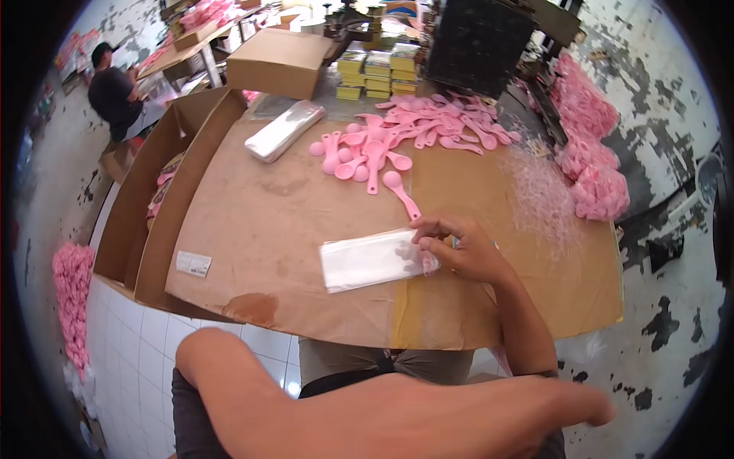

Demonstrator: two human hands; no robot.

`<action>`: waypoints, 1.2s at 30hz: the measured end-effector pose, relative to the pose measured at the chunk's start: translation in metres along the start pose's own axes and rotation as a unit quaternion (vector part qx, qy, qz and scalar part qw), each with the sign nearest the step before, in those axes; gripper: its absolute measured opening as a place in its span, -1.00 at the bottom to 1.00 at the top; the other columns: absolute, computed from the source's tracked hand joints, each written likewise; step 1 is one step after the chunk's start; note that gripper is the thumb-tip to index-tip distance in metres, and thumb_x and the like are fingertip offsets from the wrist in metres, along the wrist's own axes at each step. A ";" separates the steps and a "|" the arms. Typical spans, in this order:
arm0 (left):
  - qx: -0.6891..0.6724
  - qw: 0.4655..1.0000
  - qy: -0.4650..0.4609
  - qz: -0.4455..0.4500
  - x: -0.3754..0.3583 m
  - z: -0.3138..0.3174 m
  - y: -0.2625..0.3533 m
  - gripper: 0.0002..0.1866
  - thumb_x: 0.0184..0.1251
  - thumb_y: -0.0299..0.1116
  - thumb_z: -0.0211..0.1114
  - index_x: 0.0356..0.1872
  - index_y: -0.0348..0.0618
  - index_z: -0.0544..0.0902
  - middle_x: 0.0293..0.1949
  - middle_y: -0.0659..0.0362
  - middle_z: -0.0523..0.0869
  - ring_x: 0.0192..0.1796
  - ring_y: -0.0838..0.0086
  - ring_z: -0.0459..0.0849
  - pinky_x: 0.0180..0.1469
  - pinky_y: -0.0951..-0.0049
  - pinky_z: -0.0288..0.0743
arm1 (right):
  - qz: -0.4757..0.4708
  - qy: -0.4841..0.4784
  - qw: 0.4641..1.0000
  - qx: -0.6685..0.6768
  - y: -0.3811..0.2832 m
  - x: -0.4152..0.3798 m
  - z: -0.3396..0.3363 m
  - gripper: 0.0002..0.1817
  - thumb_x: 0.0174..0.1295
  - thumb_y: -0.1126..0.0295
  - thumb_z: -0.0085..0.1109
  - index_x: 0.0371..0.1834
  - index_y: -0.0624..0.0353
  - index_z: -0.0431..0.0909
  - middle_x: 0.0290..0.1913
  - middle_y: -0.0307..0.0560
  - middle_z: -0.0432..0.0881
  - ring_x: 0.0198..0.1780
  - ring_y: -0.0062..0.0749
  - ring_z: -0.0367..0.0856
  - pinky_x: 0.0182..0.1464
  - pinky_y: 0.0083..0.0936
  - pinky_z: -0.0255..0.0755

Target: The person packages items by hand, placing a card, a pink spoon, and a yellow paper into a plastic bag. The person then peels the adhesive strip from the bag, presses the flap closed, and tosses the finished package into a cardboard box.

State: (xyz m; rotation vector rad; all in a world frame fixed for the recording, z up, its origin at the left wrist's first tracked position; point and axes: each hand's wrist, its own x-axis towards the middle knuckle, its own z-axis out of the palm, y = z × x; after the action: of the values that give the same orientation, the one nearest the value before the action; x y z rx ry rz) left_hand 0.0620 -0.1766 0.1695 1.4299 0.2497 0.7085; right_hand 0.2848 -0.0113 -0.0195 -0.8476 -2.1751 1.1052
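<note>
My right hand [461, 246] is over the right end of a stack of clear plastic bags [367, 262] on the cardboard-covered table. Its fingers are curled, thumb near the index finger, and a small clear-pinkish clump [430, 264] shows under them; I cannot tell what they grip. One pink plastic spoon [401, 195] lies with its handle end right at my fingertips. My left arm crosses low in front of my body, so my left hand [577, 404] is at the lower right, off the table and blurred by motion. Beyond is a heap of pink spoons [375, 149].
A second bundle of bags [285, 131] lies at the back left. Tangled clear bands [543, 197] spread on the right, beside bagged pink goods [592, 145]. A long open carton [180, 199] borders the left edge. Behind stand yellow stacks [378, 75] and a closed box [279, 63]. A person [116, 96] sits far left.
</note>
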 end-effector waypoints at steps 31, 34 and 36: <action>0.579 0.787 0.187 -0.101 0.027 -0.185 -0.198 -0.66 0.26 -0.22 0.58 -0.03 -0.13 0.74 -0.10 0.12 0.66 -0.06 0.31 0.70 -0.04 0.33 0.63 | 0.120 0.056 0.966 -0.220 0.016 -0.069 -0.073 -0.76 0.29 0.44 0.39 -0.01 0.27 0.70 -0.15 -0.02 0.63 -0.05 -0.09 0.67 0.06 -0.27 0.53; 0.502 0.834 0.201 -0.110 0.024 -0.181 -0.204 -0.73 0.25 -0.27 0.60 -0.13 -0.17 0.76 -0.13 0.10 0.68 -0.10 0.32 0.70 -0.05 0.34 0.62 | 0.108 0.073 0.966 -0.221 0.019 -0.070 -0.077 -0.79 0.30 0.47 0.37 -0.04 0.28 0.69 -0.21 -0.03 0.64 -0.12 -0.16 0.69 0.01 -0.32 0.56; 0.470 0.846 0.223 -0.119 0.024 -0.185 -0.205 -0.73 0.25 -0.31 0.58 -0.13 -0.19 0.74 -0.19 0.09 0.71 -0.16 0.33 0.71 -0.07 0.32 0.61 | 0.098 0.071 0.970 -0.209 0.012 -0.061 -0.080 -0.79 0.31 0.46 0.35 -0.04 0.28 0.69 -0.23 -0.03 0.67 -0.15 -0.22 0.70 -0.01 -0.34 0.57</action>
State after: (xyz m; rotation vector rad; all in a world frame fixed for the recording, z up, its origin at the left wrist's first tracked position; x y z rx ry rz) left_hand 0.0377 -0.0086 -0.0497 2.0782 1.2592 0.7332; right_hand 0.3849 -0.0114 -0.0005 -1.3070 -2.2726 0.6482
